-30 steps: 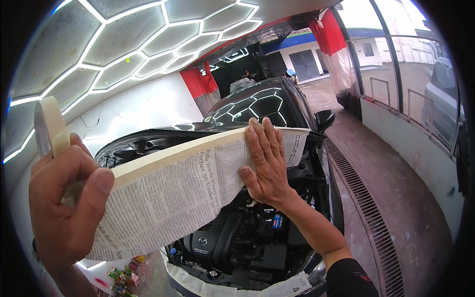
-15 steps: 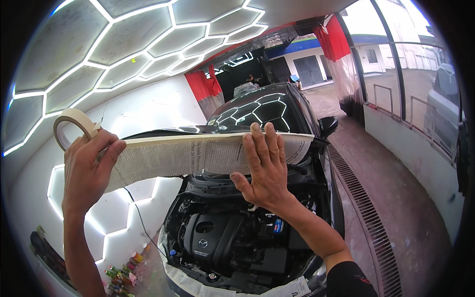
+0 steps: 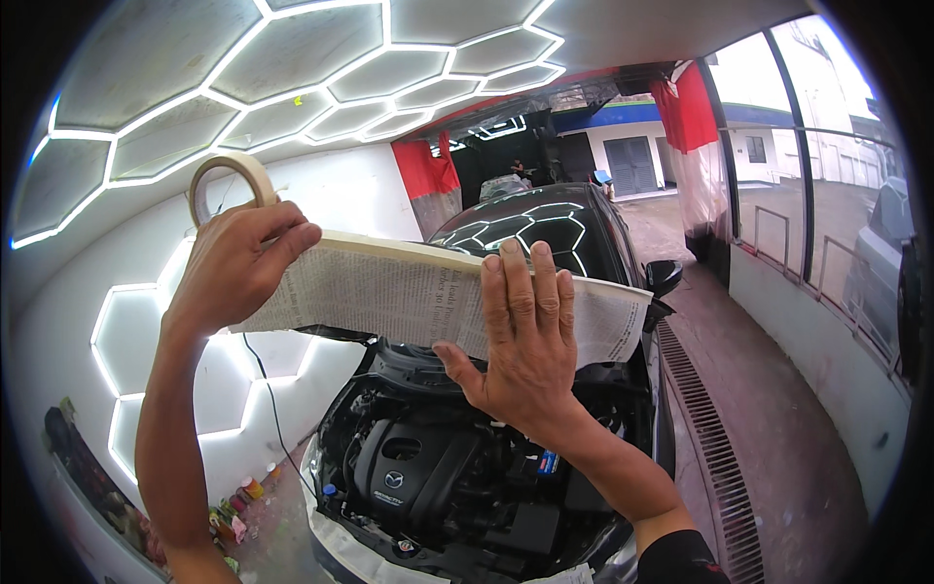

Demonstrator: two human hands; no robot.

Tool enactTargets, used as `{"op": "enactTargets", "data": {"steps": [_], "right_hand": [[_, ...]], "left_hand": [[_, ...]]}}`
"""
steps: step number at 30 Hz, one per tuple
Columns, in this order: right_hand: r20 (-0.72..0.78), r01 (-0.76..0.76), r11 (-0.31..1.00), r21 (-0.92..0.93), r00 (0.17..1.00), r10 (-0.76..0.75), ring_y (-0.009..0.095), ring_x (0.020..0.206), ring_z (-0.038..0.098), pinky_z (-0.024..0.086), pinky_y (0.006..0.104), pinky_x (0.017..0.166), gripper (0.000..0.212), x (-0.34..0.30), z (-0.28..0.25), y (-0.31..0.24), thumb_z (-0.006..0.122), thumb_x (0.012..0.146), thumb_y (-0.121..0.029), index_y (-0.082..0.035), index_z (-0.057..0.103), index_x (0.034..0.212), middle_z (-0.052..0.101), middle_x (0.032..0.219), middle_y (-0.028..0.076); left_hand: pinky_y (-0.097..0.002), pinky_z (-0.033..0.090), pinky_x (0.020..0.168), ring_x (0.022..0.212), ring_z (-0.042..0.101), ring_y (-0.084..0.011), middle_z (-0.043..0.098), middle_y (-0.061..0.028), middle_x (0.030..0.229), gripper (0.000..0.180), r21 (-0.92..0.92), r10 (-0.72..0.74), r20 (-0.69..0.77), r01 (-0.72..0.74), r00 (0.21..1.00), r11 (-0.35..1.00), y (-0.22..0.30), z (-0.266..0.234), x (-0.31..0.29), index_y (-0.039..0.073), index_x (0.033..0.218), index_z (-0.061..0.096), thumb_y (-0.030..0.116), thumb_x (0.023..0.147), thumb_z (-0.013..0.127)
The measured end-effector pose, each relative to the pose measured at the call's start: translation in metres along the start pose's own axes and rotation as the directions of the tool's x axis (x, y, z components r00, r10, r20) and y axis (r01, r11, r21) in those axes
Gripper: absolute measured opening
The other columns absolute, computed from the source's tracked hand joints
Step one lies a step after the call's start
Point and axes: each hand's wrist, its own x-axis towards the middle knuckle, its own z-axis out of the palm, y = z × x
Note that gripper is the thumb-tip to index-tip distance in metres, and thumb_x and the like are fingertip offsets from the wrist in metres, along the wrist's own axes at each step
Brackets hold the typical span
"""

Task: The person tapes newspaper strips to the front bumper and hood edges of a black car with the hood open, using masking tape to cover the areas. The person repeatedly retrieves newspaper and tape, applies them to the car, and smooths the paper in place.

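A long strip of newspaper (image 3: 379, 292) stretches between my hands above the engine bay, with cream masking tape (image 3: 389, 247) along its top edge. My left hand (image 3: 229, 268) is closed at the paper's left end, thumb and fingers pinching the tape there. The masking tape roll (image 3: 259, 183) stands up just above those fingers. My right hand (image 3: 530, 355) lies flat on the right half of the paper, fingers stretched upward over the taped edge. The paper hides most of the raised hood behind it, and its left end tilts upward.
Below is a dark car's open engine bay (image 3: 413, 457), its front edge covered with pale paper (image 3: 365, 555). A side mirror (image 3: 664, 277) sticks out at right, beside a floor grate (image 3: 702, 448). A dark cable (image 3: 272, 414) hangs at left, near several small bottles (image 3: 251, 487).
My left hand, with the tape roll, has moved right, closer to my right hand. The paper's left end now slants higher, and my right hand stays flat on it. The view has shifted slightly.
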Motion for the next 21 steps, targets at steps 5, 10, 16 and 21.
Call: {"op": "enactTargets", "data": {"steps": [5,10,16,21], "right_hand": [[0.005,0.045,0.998,-0.049,0.999,-0.045,0.050,0.166,0.023,0.017,0.0652,0.136,0.103,0.013,0.000,-0.010,0.069,0.101,-0.066,0.003,0.036,0.170,0.039,0.171,0.025],[0.037,0.038,0.998,-0.050,0.999,-0.036,0.050,0.166,0.020,0.017,0.0663,0.136,0.107,0.017,0.000,-0.014,0.075,0.098,-0.063,0.003,0.034,0.171,0.035,0.172,0.024],[0.046,0.066,0.993,-0.099,0.997,-0.062,0.048,0.167,0.018,0.014,0.0629,0.138,0.104,0.020,0.003,-0.016,0.073,0.098,-0.065,0.000,0.036,0.171,0.034,0.172,0.022],[0.089,0.078,0.987,-0.140,0.994,-0.066,0.045,0.168,0.016,0.011,0.0604,0.140,0.099,0.019,-0.001,-0.011,0.069,0.101,-0.066,-0.002,0.038,0.170,0.034,0.174,0.019]], "left_hand": [[-0.0461,0.054,0.080,0.082,0.074,-0.0329,0.077,-0.0159,0.088,0.032,-0.062,0.004,-0.013,-0.005,1.000,0.998,-0.013,0.014,0.008,0.001,0.103,0.080,0.032,0.107,0.071],[-0.0472,0.055,0.081,0.084,0.075,-0.0346,0.079,-0.0162,0.090,0.036,-0.087,-0.032,-0.001,0.032,0.999,0.996,-0.018,0.023,0.009,0.003,0.105,0.082,0.037,0.107,0.070],[-0.0477,0.055,0.078,0.081,0.075,-0.0360,0.077,-0.0175,0.086,0.036,-0.107,-0.040,-0.015,0.038,0.999,0.994,-0.020,0.025,0.004,0.003,0.104,0.082,0.037,0.107,0.070],[-0.0478,0.049,0.066,0.063,0.067,-0.0330,0.070,-0.0130,0.072,0.028,-0.008,0.081,-0.158,-0.083,0.984,0.997,0.003,0.009,-0.045,0.007,0.090,0.078,0.031,0.105,0.075]]}}
